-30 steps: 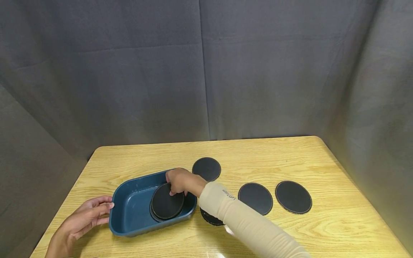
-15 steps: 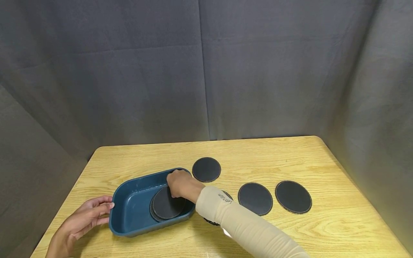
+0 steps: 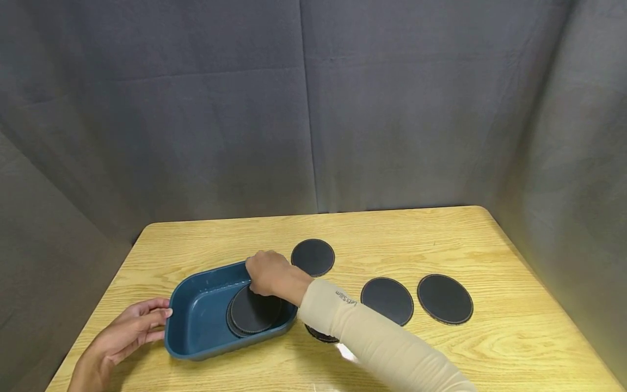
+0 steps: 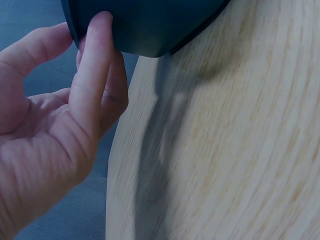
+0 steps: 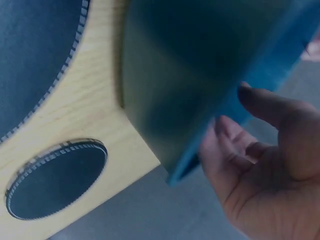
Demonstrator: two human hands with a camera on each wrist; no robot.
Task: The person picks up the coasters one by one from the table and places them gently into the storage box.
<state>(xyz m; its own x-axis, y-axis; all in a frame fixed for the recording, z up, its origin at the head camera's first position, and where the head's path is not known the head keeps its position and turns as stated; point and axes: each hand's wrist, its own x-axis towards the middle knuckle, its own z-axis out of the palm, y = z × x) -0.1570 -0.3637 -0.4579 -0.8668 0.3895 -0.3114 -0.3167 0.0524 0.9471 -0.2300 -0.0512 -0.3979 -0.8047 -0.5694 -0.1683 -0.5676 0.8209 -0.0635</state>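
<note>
A blue rectangular tub [image 3: 201, 310] stands on the left part of the table. Inside it, toward the right end, lies a small stack of round black coasters [image 3: 254, 313] with stitched edges. My left hand [image 3: 134, 326] touches the tub's left end from outside, its fingertips against the wall [image 4: 145, 25] and at the rim. At the tub's right end, my right hand [image 3: 271, 275] is over the back rim, covering part of the stack. In the right wrist view the thumb and fingers of the right hand [image 5: 275, 155] are loosely bent and apart near the rim, with no coaster between them.
Black coasters lie flat on the wooden table [image 3: 499, 348]: one behind the right hand [image 3: 313, 256], one in the middle right [image 3: 387, 301], one farther right [image 3: 444, 298]. Another coaster [image 3: 320, 333] is partly hidden under the right sleeve [image 3: 382, 343]. Grey curtains surround the table.
My right hand has come off the top coaster in the tub and risen slightly toward the back rim. The coaster stays on the stack. My left hand has not moved.
</note>
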